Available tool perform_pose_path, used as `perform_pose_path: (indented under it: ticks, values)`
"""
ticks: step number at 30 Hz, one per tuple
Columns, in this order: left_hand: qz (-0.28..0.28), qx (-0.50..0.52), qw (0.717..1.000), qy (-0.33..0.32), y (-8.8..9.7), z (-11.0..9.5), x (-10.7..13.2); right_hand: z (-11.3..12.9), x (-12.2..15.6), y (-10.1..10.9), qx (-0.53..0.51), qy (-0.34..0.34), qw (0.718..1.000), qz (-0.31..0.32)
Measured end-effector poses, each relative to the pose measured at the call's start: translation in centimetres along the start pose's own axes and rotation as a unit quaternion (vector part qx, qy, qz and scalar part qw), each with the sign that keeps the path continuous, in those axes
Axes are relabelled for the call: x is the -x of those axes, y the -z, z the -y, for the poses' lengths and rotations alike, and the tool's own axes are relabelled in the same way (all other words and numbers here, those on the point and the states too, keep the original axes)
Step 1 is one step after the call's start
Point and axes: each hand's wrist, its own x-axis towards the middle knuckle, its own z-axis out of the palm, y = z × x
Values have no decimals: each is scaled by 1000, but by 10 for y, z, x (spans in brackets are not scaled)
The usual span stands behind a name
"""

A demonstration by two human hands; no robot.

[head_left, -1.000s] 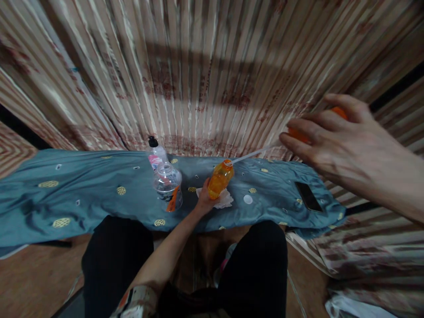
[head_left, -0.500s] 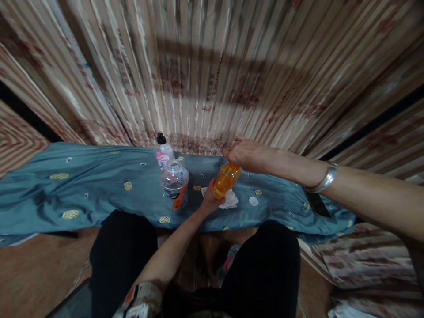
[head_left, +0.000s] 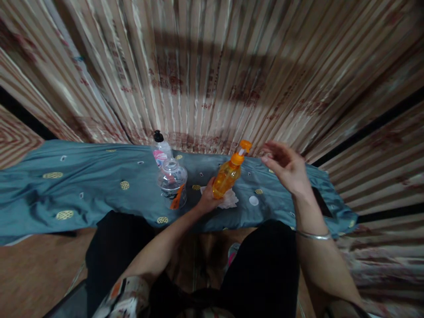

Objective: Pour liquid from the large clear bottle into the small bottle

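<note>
My left hand (head_left: pixel 208 199) grips an orange translucent pump bottle (head_left: pixel 227 179) near its base, holding it tilted above a crumpled white tissue (head_left: pixel 228 201). An orange pump head (head_left: pixel 243 150) sits on the bottle's neck. My right hand (head_left: pixel 285 165) hangs in the air to the right of the pump, fingers curled and apart, holding nothing. To the left of the bottle stands a clear plastic jar (head_left: pixel 172 183) with an orange label, and behind it a bottle with a black cap (head_left: pixel 161 150).
A teal cloth with gold dots (head_left: pixel 79 190) covers the surface in front of my knees. A small white disc (head_left: pixel 253 201) lies on it, and a dark phone (head_left: pixel 321 201) lies partly hidden at the right. Striped patterned curtains (head_left: pixel 198 75) rise behind.
The orange pump head, earlier held up in my right hand with its tube showing, now sits on the bottle. My right hand has let go and moved to the right.
</note>
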Motion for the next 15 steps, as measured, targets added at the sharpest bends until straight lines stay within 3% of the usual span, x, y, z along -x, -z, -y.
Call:
perform_pose_path:
  ticks: [3, 7, 15]
  values:
    - [16, 7, 1000, 10, 5, -8, 0, -16, 5, -30, -88, -47, 992, 78]
    - [43, 25, 998, 32, 8, -17, -1, -8, -11, -54, -152, -79, 970, 174]
    - [48, 37, 997, 47, 8, -28, 4, 2, -15, -54, -145, -82, 961, 221]
